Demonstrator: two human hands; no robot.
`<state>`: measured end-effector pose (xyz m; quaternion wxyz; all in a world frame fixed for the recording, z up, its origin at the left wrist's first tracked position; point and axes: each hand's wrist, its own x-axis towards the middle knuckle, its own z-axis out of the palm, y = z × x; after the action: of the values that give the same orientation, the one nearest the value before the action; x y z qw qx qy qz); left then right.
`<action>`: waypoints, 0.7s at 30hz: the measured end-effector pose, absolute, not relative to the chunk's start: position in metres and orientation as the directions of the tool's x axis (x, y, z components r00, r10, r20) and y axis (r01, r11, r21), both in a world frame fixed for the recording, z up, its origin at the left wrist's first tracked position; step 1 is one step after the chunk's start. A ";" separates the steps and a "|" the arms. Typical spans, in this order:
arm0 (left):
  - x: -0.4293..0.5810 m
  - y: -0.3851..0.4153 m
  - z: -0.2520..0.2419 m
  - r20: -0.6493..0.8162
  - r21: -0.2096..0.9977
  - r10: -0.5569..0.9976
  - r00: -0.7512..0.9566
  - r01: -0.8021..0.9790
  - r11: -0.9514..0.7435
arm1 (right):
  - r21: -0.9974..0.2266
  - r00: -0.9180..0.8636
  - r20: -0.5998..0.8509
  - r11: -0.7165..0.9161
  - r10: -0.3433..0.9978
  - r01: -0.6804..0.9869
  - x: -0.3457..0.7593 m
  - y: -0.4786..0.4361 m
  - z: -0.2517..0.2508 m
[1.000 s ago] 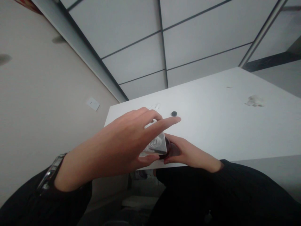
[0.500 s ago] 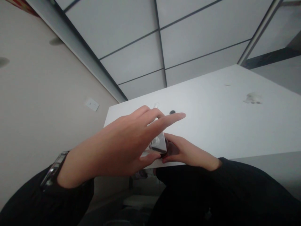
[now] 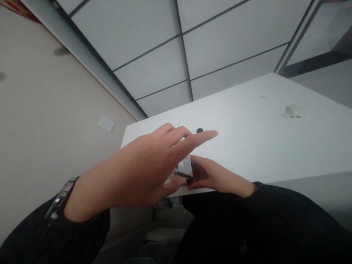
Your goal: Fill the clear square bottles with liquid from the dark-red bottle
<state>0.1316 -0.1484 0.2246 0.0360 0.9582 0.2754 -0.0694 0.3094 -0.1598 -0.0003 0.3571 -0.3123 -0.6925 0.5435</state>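
Note:
My left hand (image 3: pixel 143 168), with a watch on its wrist, reaches over the near edge of the white table. Its thumb and bent fingers are closed round a clear, square-edged block-like thing (image 3: pixel 184 168), while the index finger sticks out straight. Most of that thing is hidden under the hand. My right hand (image 3: pixel 211 174) is curled round a dark reddish, glassy-looking thing (image 3: pixel 198 173) right against the clear one. Whether the two are parts of one item I cannot tell. Just beyond my left index finger lies a small black cap-like disc (image 3: pixel 200 130) on the table.
The white table (image 3: pixel 247 139) bears a pale stained patch (image 3: pixel 293 111) at the right and a small mark near its far edge. A clear small thing (image 3: pixel 180 122) lies behind my left hand. Panelled sliding doors (image 3: pixel 154 44) rise beyond; a wall with a socket (image 3: pixel 106 124) is at left.
The view has shifted slightly, so the table and doors sit a little further left. Both hands keep nearly the same grip and place.

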 end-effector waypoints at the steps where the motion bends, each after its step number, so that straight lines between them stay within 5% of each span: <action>1: 0.132 -0.149 0.225 -0.153 0.028 0.522 0.839 0.532 -0.847 | -0.975 -0.547 0.153 0.215 0.823 0.050 0.310 -0.160 0.000; 11: 0.129 -0.147 0.224 -0.159 0.037 0.527 0.835 0.539 -0.842 | -0.967 -0.541 0.167 0.245 0.824 0.074 0.310 -0.160 0.002; 21: 0.094 -0.156 0.211 -0.030 0.200 0.610 0.791 0.603 -0.772 | -0.957 -0.548 0.178 0.273 0.817 0.096 0.310 -0.157 0.006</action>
<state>0.0940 -0.1561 0.2107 0.1002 0.9411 0.3224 0.0184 0.3102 -0.1572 0.0056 0.3524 -0.3191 -0.7157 0.5116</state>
